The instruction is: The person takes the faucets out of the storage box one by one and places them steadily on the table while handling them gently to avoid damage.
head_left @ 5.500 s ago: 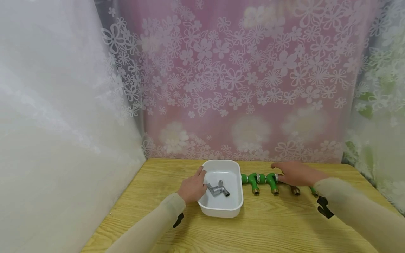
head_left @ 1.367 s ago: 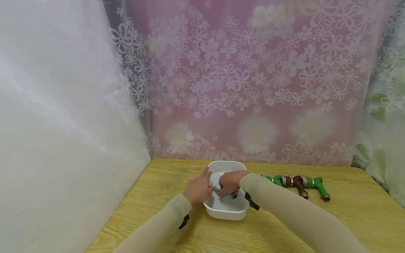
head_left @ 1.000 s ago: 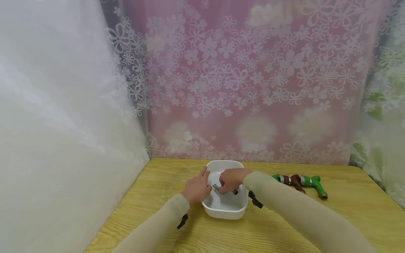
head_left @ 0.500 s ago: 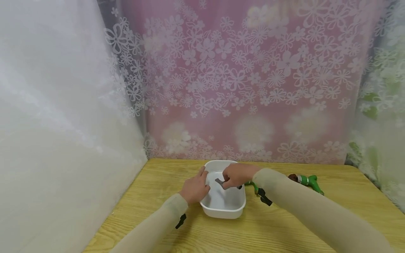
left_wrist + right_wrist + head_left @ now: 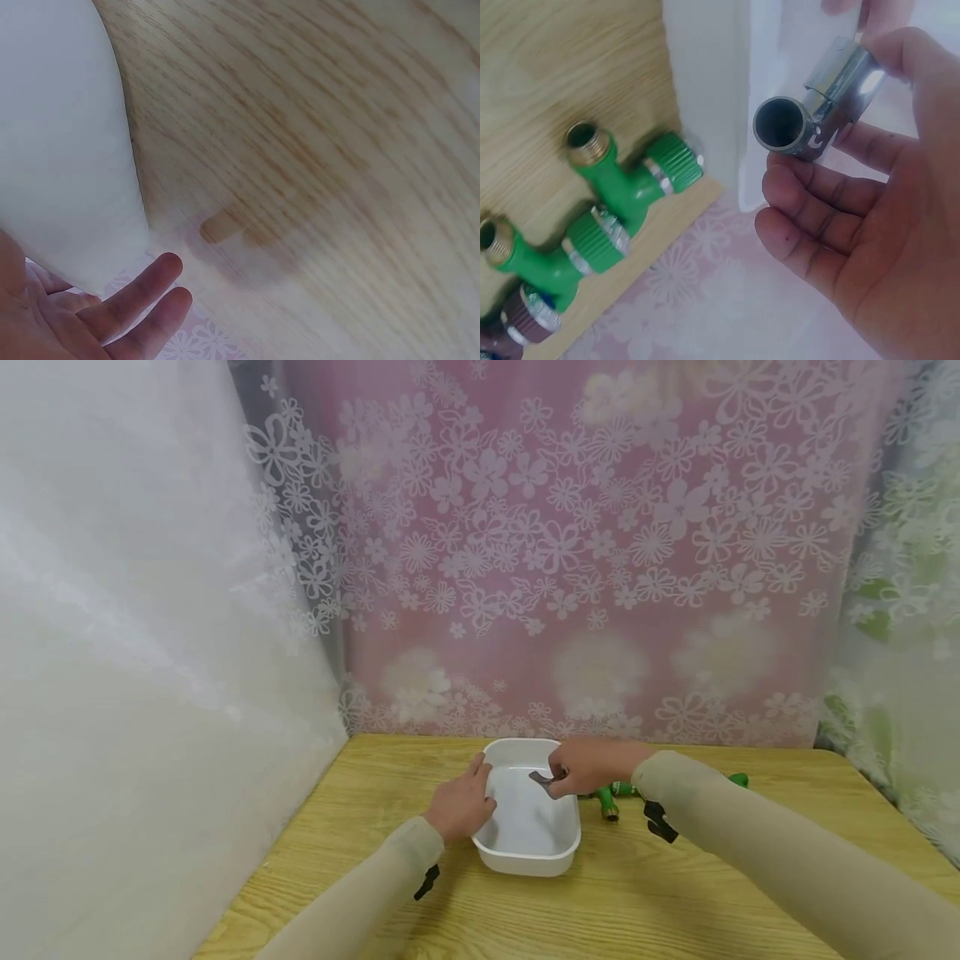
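My right hand [image 5: 588, 764] holds a small chrome tap [image 5: 821, 101] over the right side of a white plastic basin [image 5: 525, 866]. In the right wrist view the tap's round open end faces the camera, and its body sits between thumb and fingers. A flat grey end of the tap pokes out past the fingertips in the head view. My left hand [image 5: 459, 802] rests on the basin's left rim. The left wrist view shows two of its fingers [image 5: 135, 300] stretched out beside the basin's outer wall.
To the right of the basin lies a row of taps with threaded brass outlets. A green tap [image 5: 622, 180] is nearest the basin, with another green tap [image 5: 551, 266] and a brown one [image 5: 521, 322] beyond. My right forearm hides part of the row on the wooden table [image 5: 360, 843].
Earlier the chrome tap lay in the basin and my right hand was over the row. That hand reached in, took the tap, and raised it up and right. My left hand stayed at the rim.
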Tool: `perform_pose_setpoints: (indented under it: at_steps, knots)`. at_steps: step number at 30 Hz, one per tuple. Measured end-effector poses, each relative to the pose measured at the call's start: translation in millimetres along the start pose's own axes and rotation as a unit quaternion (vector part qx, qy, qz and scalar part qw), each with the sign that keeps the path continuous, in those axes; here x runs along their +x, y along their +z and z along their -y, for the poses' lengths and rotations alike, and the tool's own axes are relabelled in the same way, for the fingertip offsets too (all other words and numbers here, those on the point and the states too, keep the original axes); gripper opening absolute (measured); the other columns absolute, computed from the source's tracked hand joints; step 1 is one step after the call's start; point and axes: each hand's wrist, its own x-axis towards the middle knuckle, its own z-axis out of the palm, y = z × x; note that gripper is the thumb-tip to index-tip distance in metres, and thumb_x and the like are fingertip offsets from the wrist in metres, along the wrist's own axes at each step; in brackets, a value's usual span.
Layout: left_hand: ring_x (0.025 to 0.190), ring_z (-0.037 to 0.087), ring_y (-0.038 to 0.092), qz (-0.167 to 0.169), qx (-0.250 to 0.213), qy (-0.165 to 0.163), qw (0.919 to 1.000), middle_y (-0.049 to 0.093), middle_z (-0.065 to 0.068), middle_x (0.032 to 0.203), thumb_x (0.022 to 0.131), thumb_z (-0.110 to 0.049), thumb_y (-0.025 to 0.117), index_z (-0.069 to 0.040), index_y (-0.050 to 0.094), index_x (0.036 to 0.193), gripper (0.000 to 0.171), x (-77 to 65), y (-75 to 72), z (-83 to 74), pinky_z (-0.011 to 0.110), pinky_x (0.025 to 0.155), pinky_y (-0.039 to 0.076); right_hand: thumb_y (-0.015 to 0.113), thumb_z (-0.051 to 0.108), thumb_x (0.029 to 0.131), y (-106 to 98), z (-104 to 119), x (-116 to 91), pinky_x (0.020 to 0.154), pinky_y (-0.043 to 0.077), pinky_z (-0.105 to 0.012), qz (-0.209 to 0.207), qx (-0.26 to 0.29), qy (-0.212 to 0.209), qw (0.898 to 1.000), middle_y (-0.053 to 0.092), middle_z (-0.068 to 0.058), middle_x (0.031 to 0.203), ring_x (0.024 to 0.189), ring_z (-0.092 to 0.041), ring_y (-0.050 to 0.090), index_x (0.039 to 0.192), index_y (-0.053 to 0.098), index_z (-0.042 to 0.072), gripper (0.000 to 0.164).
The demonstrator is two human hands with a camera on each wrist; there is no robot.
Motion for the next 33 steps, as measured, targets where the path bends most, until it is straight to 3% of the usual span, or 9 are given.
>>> perform_pose_setpoints:
  at_steps: [12, 26, 33]
  knots:
    - [0.077, 0.013, 0.065, -0.003, 0.006, 0.007, 1.0, 0.024, 0.011, 0.167, 0.1, -0.034, 0.053, -0.007, 0.039, 0.153, 0.061, -0.8, -2.5, -1.1, 0.028, 0.05, 0.045, 0.066, 0.034, 0.094, -5, -28, -41, 0.06, 0.045, -0.032, -0.02, 0.025, -0.012, 0.999, 0.063, 0.005, 0.08, 0.065, -0.012, 0.054, 0.089, 0.067, 0.02, 0.015]
    - [0.091, 0.019, 0.069, -0.011, 0.001, 0.01, 0.9999, 0.026, 0.011, 0.166, 0.1, -0.031, 0.052, -0.007, 0.04, 0.152, 0.059, 0.0, 1.0, 0.5, 0.031, 0.054, 0.046, 0.064, 0.037, 0.096, 3, -73, -69, 0.064, 0.044, -0.033, -0.045, 0.021, -0.002, 0.999, 0.061, 0.007, 0.085, 0.069, -0.011, 0.053, 0.093, 0.066, 0.02, 0.018]
    - [0.087, 0.018, 0.068, -0.016, -0.001, 0.011, 0.9998, 0.028, 0.011, 0.166, 0.099, -0.03, 0.054, -0.007, 0.041, 0.151, 0.059, 0.7, 1.6, 1.6, 0.032, 0.054, 0.047, 0.064, 0.039, 0.097, 7, -93, -82, 0.065, 0.042, -0.035, -0.046, 0.042, 0.012, 0.998, 0.06, 0.004, 0.09, 0.071, -0.012, 0.052, 0.096, 0.065, 0.018, 0.021]
